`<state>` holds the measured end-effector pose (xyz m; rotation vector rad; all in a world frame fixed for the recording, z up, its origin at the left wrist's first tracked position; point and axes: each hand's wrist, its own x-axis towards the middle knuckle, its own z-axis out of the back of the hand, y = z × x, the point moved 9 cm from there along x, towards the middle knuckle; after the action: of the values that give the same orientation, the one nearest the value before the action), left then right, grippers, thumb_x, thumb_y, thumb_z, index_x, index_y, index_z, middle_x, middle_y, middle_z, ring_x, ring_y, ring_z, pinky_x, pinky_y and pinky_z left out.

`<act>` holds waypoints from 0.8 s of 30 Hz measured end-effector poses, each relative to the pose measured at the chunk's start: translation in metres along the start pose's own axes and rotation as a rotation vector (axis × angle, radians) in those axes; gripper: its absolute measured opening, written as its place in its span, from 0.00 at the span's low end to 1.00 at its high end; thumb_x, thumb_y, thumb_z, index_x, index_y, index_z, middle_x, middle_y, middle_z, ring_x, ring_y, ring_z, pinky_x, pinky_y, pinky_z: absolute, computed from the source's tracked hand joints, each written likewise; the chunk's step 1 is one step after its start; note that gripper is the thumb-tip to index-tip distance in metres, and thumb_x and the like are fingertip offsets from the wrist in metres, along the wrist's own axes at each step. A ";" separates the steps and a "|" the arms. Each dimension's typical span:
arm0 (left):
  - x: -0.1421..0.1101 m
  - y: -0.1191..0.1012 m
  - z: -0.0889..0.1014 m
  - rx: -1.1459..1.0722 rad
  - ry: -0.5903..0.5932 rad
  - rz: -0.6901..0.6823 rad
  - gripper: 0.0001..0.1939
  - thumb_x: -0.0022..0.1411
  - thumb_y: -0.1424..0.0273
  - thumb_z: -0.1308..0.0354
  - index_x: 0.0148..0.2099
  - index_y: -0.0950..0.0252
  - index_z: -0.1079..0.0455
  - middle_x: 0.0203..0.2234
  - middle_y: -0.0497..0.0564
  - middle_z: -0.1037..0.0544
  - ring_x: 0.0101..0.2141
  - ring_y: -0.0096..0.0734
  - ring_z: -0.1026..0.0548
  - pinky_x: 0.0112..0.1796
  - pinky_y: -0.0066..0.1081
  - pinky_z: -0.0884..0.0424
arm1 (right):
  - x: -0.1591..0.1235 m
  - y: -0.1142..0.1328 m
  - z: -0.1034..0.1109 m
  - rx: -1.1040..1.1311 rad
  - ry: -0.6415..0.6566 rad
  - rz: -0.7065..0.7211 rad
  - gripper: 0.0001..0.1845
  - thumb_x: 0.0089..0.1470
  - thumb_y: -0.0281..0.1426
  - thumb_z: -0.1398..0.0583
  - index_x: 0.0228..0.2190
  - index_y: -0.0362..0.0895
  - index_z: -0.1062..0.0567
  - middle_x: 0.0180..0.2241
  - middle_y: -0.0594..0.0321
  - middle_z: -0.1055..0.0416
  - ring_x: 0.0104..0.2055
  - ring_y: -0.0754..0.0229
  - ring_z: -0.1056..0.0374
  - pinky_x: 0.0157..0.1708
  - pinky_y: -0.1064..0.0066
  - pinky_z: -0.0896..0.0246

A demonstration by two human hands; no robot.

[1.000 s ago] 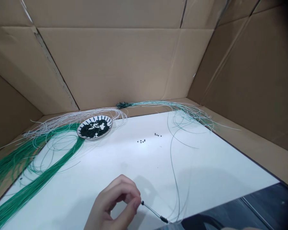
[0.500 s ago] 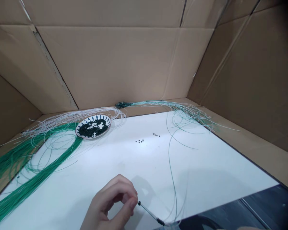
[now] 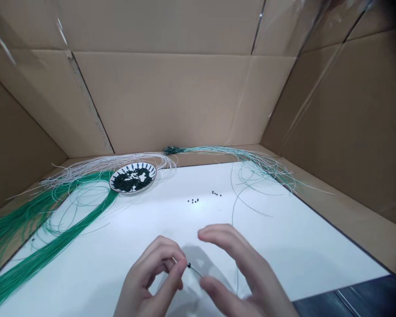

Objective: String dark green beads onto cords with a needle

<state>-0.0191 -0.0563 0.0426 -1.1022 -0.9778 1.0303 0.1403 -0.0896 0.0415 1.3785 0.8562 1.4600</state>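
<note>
Near the bottom middle, my left hand [image 3: 156,273] pinches a thin cord [image 3: 195,270] between thumb and forefinger. A small black bead [image 3: 189,265] sits on the cord just past the fingertips. Close on the other side is my right hand [image 3: 240,273], its thumb and forefinger spread wide apart. The cord runs toward that thumb, and its far part is hidden behind the hand. Farther back on the white board [image 3: 171,215] lie two small groups of loose black beads [image 3: 193,201], several in each.
A patterned plate [image 3: 152,170] holding many black beads stands back left. Beside it lie green cords [image 3: 69,231] and white cords [image 3: 95,165]. A bundle of pale green strands [image 3: 211,149] with dark ends stretches along the back. Cardboard walls [image 3: 165,97] enclose the board.
My right hand has come up into view from the bottom edge, beside the cord. My left hand keeps its pinch. The dark cluster lower on the cord is now out of sight.
</note>
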 end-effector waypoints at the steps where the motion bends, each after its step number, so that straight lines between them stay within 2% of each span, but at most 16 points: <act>1: 0.001 -0.004 -0.002 0.018 -0.002 -0.029 0.11 0.64 0.62 0.40 0.29 0.58 0.27 0.28 0.47 0.29 0.26 0.30 0.30 0.30 0.27 0.33 | 0.006 0.005 -0.002 -0.008 0.033 -0.011 0.12 0.53 0.31 0.32 0.41 0.52 0.22 0.41 0.63 0.23 0.45 0.56 0.27 0.46 0.71 0.34; 3: 0.002 -0.012 -0.006 0.028 -0.010 -0.078 0.11 0.65 0.64 0.41 0.29 0.59 0.27 0.28 0.47 0.29 0.26 0.30 0.29 0.30 0.27 0.33 | 0.009 0.007 -0.005 -0.034 0.095 -0.056 0.01 0.56 0.30 0.35 0.32 0.48 0.23 0.32 0.65 0.25 0.36 0.60 0.28 0.38 0.74 0.34; 5: 0.002 -0.016 -0.010 0.035 -0.023 -0.104 0.11 0.65 0.66 0.42 0.29 0.59 0.28 0.28 0.47 0.29 0.27 0.30 0.29 0.31 0.27 0.32 | 0.005 0.004 -0.003 -0.070 0.125 -0.093 0.09 0.59 0.32 0.38 0.26 0.46 0.25 0.27 0.65 0.27 0.31 0.61 0.30 0.34 0.74 0.35; 6: 0.002 -0.017 -0.013 0.047 -0.023 -0.111 0.10 0.65 0.67 0.42 0.30 0.59 0.28 0.28 0.47 0.29 0.27 0.30 0.29 0.31 0.28 0.32 | 0.002 0.003 0.000 -0.080 0.115 -0.104 0.10 0.59 0.33 0.39 0.26 0.46 0.25 0.27 0.64 0.27 0.30 0.61 0.30 0.33 0.74 0.35; 8: 0.002 -0.020 -0.021 0.084 0.009 -0.126 0.10 0.66 0.68 0.42 0.31 0.60 0.28 0.29 0.47 0.28 0.27 0.29 0.29 0.31 0.28 0.32 | -0.003 0.001 0.011 -0.053 0.047 -0.129 0.03 0.56 0.32 0.36 0.31 0.46 0.23 0.30 0.64 0.24 0.33 0.60 0.28 0.36 0.73 0.34; 10: 0.001 -0.020 -0.030 0.122 0.056 -0.132 0.09 0.66 0.69 0.42 0.32 0.61 0.27 0.29 0.48 0.27 0.27 0.29 0.28 0.31 0.28 0.32 | -0.007 0.003 0.020 0.002 -0.014 -0.148 0.06 0.53 0.32 0.34 0.35 0.47 0.21 0.33 0.63 0.22 0.36 0.58 0.26 0.39 0.73 0.32; 12: 0.001 -0.020 -0.036 0.149 0.090 -0.131 0.09 0.66 0.68 0.42 0.32 0.61 0.26 0.30 0.48 0.27 0.28 0.30 0.27 0.31 0.28 0.32 | -0.008 0.006 0.023 0.014 -0.022 -0.152 0.03 0.54 0.32 0.36 0.33 0.47 0.21 0.32 0.63 0.21 0.36 0.58 0.25 0.39 0.73 0.33; 16: 0.001 -0.020 -0.044 0.151 0.122 -0.135 0.11 0.68 0.67 0.45 0.32 0.62 0.28 0.30 0.48 0.28 0.27 0.29 0.27 0.31 0.28 0.31 | -0.013 0.008 0.031 -0.007 -0.049 -0.159 0.06 0.54 0.30 0.38 0.25 0.46 0.26 0.27 0.65 0.24 0.32 0.60 0.27 0.37 0.74 0.34; 20: -0.003 -0.028 -0.056 0.159 0.141 -0.194 0.11 0.69 0.68 0.47 0.33 0.62 0.29 0.31 0.48 0.29 0.27 0.29 0.27 0.31 0.28 0.30 | -0.024 -0.007 0.034 0.120 -0.091 -0.235 0.05 0.51 0.33 0.35 0.29 0.46 0.25 0.30 0.64 0.24 0.32 0.60 0.27 0.37 0.74 0.32; 22: -0.002 -0.035 -0.066 0.193 0.188 -0.233 0.11 0.69 0.68 0.47 0.33 0.63 0.29 0.31 0.49 0.27 0.28 0.29 0.26 0.31 0.27 0.30 | -0.026 -0.019 0.034 0.199 -0.101 -0.269 0.10 0.52 0.38 0.34 0.31 0.45 0.23 0.27 0.63 0.24 0.30 0.60 0.28 0.34 0.73 0.32; 24: 0.008 -0.034 -0.075 0.295 0.265 -0.230 0.12 0.70 0.67 0.48 0.35 0.63 0.28 0.33 0.50 0.25 0.29 0.29 0.24 0.32 0.27 0.28 | -0.025 -0.032 0.041 0.226 -0.149 -0.279 0.15 0.53 0.44 0.34 0.28 0.44 0.22 0.22 0.64 0.27 0.26 0.60 0.30 0.30 0.73 0.34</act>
<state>0.0596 -0.0696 0.0634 -0.8347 -0.6947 0.7875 0.1842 -0.1065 0.0082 1.4456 1.0929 1.0600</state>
